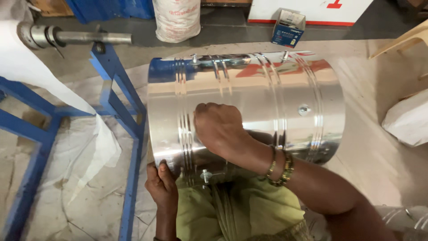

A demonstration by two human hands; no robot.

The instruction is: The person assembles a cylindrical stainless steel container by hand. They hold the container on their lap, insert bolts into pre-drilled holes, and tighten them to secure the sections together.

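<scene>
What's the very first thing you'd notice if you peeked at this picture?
A big shiny metal drum lying on its side fills the middle, gleaming like a mirror, with ribbed rings around it. The right hand rests on top of its curved side, while the left hand grips its lower left edge. Beside it on the left stands a blue metal frame draped with white sheeting.

A shiny ribbed steel drum [249, 102] lies on its side, bolts protruding, across the lap.
</scene>
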